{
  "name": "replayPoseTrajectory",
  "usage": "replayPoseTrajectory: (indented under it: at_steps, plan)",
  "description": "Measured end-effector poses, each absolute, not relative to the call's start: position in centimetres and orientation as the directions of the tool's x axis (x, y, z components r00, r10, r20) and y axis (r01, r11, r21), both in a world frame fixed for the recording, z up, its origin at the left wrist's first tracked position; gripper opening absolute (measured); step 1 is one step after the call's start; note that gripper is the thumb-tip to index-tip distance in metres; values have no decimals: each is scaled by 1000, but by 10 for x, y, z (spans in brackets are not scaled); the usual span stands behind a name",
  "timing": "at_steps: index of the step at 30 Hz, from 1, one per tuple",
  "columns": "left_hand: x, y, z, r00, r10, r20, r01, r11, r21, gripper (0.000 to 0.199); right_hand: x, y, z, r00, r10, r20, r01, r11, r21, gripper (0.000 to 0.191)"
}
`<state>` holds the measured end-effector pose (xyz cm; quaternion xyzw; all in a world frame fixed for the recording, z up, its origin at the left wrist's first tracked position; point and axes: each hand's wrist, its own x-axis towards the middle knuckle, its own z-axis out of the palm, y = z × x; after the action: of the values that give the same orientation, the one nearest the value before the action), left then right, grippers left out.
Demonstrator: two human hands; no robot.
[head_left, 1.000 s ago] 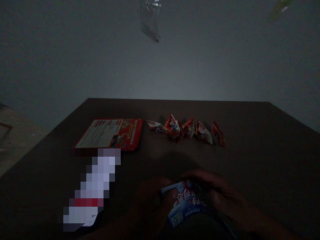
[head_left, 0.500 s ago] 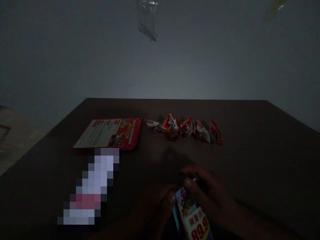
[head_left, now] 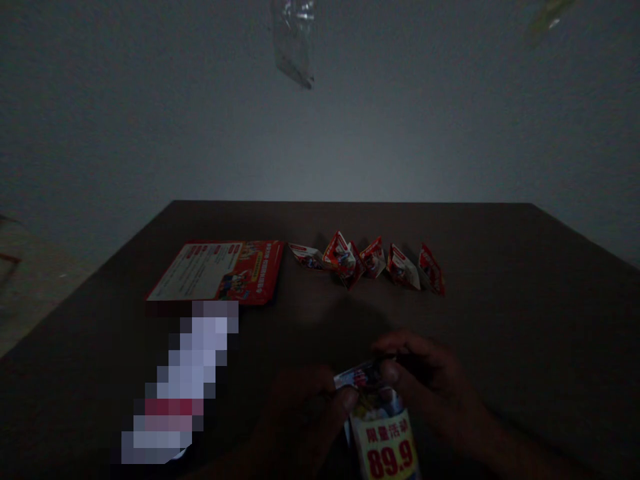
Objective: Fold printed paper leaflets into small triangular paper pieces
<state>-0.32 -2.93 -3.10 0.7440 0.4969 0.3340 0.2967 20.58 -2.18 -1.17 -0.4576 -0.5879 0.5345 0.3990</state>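
Note:
In the dim head view, a small colourful printed package [head_left: 383, 427] with a yellow label reading 89.9 in red is between my hands at the bottom. My left hand [head_left: 315, 407] grips its upper left side, the thumb pressed on the front. At its upper right corner, my right hand [head_left: 435, 380] has thumb and fingers closed on the top edge. The package's lower end runs out of the frame. Darkness hides most of my left fingers.
Several red-and-white folded card pieces [head_left: 345, 260] lie in a row across the brown table [head_left: 350, 217]. A red-and-white printed card stack [head_left: 200, 270] lies to their left, with a pixelated oblong [head_left: 193, 373] in front. A clear plastic bag [head_left: 295, 43] shows against the wall.
The package has turned more upright and its label faces me more squarely. Its top edge has tilted, with my right hand shifted slightly right along it.

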Motion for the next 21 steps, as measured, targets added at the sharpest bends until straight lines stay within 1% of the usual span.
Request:
replayPoseTrajectory:
  at_steps: [4,6,8,10,12,17,21]
  plan:
    - [-4,-30,-29,284,936,207,514,-331,792,27,209,-17,-10,-300,953,-36,14,-34,-999,19]
    - [-3,-29,-25,300,939,169,505,-306,807,28,210,-16,-10,-296,954,-55,-13,-62,-998,18]
    - [-3,-28,-23,345,925,160,457,-314,832,30,209,-15,-11,-283,956,-73,-42,-88,-995,17]
    - [-3,-28,-23,359,916,178,413,-327,850,30,207,-15,-10,-265,961,-79,-70,-101,-992,16]
    - [-5,-28,-26,359,917,173,407,-321,855,28,206,-15,-10,-263,961,-81,-95,-110,-989,15]
    - [-5,-28,-28,340,925,168,431,-312,846,27,207,-17,-13,-290,954,-76,-102,-110,-989,15]
    - [-3,-26,-25,340,925,169,431,-313,846,32,208,-18,-13,-293,953,-75,-114,-113,-987,12]
